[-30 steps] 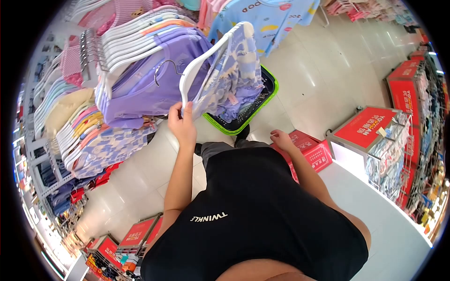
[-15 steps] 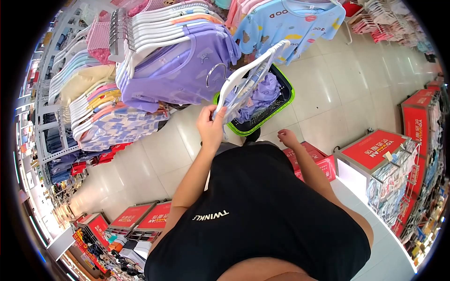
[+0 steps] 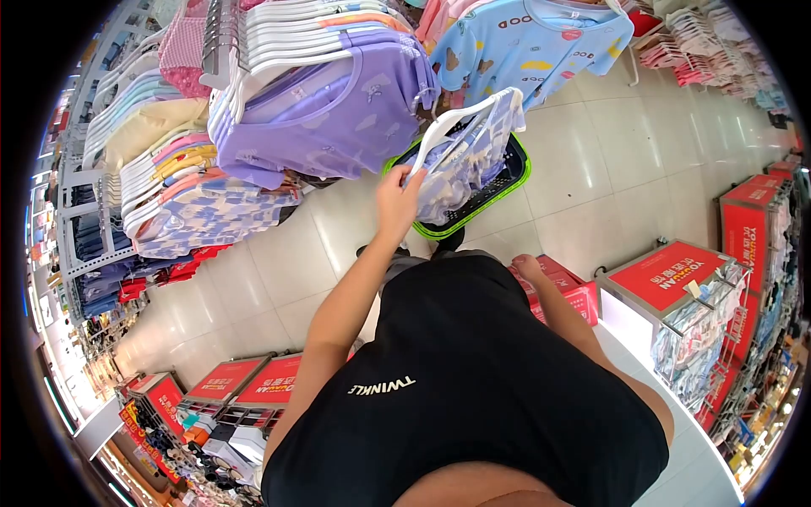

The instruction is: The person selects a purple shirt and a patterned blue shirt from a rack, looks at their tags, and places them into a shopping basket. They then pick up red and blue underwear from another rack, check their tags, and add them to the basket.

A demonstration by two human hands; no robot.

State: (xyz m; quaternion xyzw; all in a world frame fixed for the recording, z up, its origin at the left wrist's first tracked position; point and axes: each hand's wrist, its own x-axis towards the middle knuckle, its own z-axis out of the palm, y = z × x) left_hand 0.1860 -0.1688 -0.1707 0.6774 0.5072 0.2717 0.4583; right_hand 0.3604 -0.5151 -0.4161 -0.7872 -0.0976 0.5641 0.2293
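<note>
- Over the green-rimmed basket (image 3: 509,179), a patterned blue-and-white garment (image 3: 463,173) hangs tilted from a white hanger (image 3: 454,118).
- The person's left hand (image 3: 400,201) is closed around the near end of this hanger, thumb uppermost; the far end has no visible support.
- The right hand (image 3: 527,265) is near the red box (image 3: 576,300), fingers seemingly curled, nothing visible in them; how tightly they close cannot be told.
- With one end alone gripped, the hanger could twist and swing its far end down, and the cloth could slide off.
- The garment could also snag on the basket's rim, since it hangs so close, or the hanger's tip could catch the purple tops (image 3: 355,127) or the blue printed top (image 3: 541,55) nearby.
- The basket is dark inside; the garment covers much of its opening, so its contents cannot be made out, nor whether cloth touches them.
- Nothing shows what the red box contains.
</note>
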